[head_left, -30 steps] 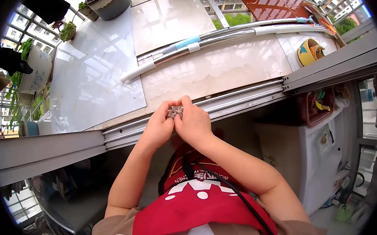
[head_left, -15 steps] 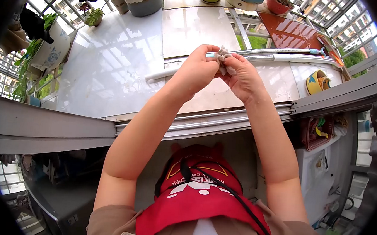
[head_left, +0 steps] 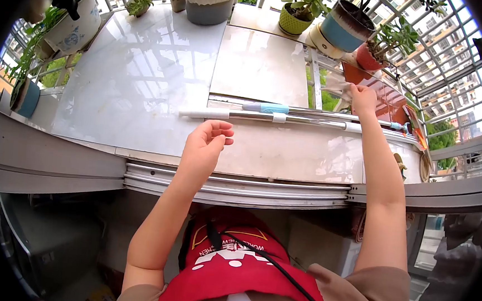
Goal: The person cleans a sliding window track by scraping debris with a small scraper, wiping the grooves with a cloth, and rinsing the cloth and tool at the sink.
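Observation:
My right hand is stretched out to the far right, fingers pinched on a crumpled greyish-white cloth. The cloth hangs off to the left of the fingertips, over a gap in the shelf near a reddish-brown board. Nearer to me, my left hand holds nothing; its fingers are loosely curled with the thumb apart. It hovers just below the white end of a metal pole. A second pole with a light blue grip lies behind that one.
Potted plants line the back: a grey pot, a yellow-green pot, a blue-and-brown pot and a red pot. A white planter stands at left. Metal window tracks run along the front edge.
My hands, together on the cloth before, have separated. The right has carried the cloth outward to the right; the left has let go and drawn back to the left. The view has shifted too.

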